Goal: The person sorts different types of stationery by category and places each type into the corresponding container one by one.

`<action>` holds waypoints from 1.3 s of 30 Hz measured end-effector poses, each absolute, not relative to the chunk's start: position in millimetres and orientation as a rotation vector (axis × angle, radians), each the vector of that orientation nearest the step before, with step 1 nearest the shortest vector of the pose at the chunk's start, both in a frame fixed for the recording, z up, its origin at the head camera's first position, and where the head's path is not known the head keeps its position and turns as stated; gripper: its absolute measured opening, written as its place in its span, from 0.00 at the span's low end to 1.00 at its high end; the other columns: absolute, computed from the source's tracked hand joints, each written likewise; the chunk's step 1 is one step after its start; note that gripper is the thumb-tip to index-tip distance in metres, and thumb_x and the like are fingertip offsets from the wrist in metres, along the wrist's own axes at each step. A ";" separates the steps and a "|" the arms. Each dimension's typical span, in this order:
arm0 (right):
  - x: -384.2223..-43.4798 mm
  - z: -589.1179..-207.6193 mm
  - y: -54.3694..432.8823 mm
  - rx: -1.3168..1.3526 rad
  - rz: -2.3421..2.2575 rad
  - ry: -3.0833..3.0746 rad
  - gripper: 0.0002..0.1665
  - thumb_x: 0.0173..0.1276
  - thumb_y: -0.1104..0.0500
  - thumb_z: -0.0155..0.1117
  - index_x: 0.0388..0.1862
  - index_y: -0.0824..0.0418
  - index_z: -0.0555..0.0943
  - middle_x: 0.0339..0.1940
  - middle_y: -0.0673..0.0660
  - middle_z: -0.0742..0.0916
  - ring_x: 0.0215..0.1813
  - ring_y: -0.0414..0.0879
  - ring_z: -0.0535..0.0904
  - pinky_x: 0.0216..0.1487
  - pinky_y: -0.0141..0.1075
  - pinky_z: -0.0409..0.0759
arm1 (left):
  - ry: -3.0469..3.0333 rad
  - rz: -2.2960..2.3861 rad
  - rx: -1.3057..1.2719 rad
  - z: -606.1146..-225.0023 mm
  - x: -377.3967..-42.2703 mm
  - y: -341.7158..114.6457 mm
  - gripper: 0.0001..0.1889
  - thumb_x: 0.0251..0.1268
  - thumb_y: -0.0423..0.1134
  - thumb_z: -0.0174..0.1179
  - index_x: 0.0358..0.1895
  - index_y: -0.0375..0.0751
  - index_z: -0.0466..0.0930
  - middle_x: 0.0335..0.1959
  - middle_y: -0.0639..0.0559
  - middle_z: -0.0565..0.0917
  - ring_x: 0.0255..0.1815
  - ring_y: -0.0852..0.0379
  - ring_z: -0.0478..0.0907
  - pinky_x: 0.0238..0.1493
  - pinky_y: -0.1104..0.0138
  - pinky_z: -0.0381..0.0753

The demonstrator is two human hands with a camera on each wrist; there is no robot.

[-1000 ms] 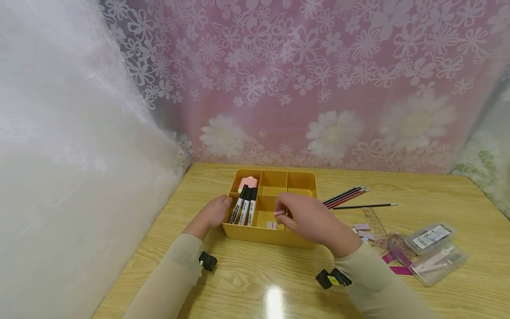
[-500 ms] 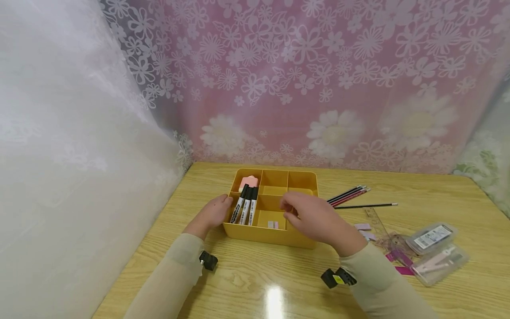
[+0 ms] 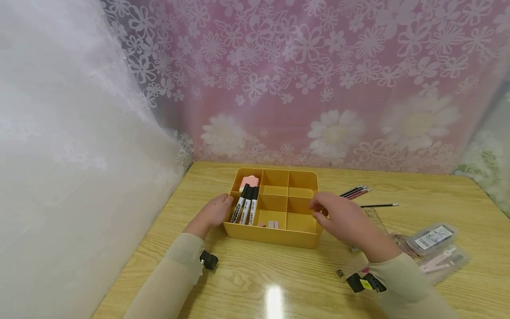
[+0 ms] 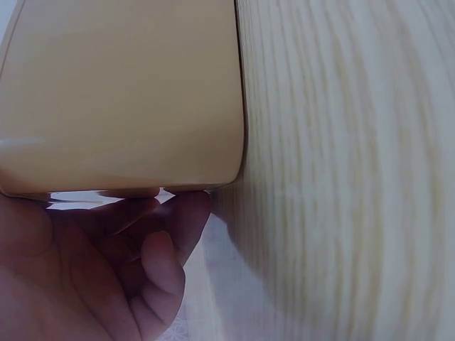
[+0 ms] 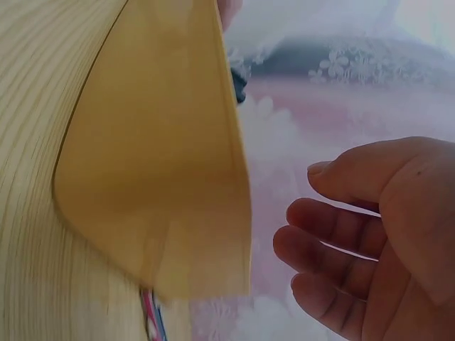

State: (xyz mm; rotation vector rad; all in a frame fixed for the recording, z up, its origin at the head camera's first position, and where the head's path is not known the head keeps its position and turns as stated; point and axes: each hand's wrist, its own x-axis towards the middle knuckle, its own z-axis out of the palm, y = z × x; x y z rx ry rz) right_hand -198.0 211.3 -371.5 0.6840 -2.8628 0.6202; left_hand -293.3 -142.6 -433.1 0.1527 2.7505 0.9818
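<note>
The left hand (image 3: 215,212) holds the yellow box (image 3: 271,237) at its left wall, thumb at the rim and fingers on the outside. The right hand (image 3: 342,217) is just beside the right wall; its fingers are loosely bent, with nothing between them. The box stands on the desk (image 3: 239,270). The small blocks (image 3: 272,224) lie in its front middle compartment, near the front wall, and the markers (image 3: 249,206) lean in the front left one.

To work well here, I think the left hand should hold firmly but without pushing, so the box does not slide. The right hand should pass above the rim, and any piece is better laid down low than dropped. The right sleeve (image 3: 410,283) overlaps the clear cases (image 3: 436,237), so it should be lifted to avoid dragging them.
</note>
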 end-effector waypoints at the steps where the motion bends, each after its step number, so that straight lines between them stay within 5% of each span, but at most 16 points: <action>1: -197.6 -372.5 215.3 0.675 0.611 -2.857 0.06 0.72 0.60 0.67 0.44 0.51 0.80 0.38 0.43 0.82 0.38 0.40 0.78 0.37 0.39 0.78 | 2.748 0.983 0.155 -433.2 -293.4 -142.6 0.33 0.83 0.56 0.30 0.74 0.34 0.65 0.72 0.38 0.70 0.73 0.39 0.65 0.73 0.46 0.60; 29: -198.7 -416.1 277.3 0.508 0.446 -3.135 0.14 0.69 0.63 0.63 0.52 0.59 0.85 0.49 0.57 0.87 0.48 0.57 0.84 0.45 0.56 0.83 | 2.734 0.971 0.165 -430.3 -293.1 -143.4 0.33 0.84 0.54 0.30 0.77 0.34 0.61 0.74 0.37 0.68 0.75 0.38 0.62 0.74 0.45 0.57; 39: -201.1 -430.3 279.7 0.589 0.354 -3.123 0.16 0.62 0.67 0.66 0.48 0.54 0.87 0.44 0.55 0.86 0.43 0.55 0.84 0.39 0.51 0.83 | 2.748 0.953 0.158 -431.0 -293.1 -143.3 0.34 0.83 0.55 0.30 0.77 0.33 0.60 0.75 0.37 0.66 0.76 0.38 0.60 0.75 0.45 0.56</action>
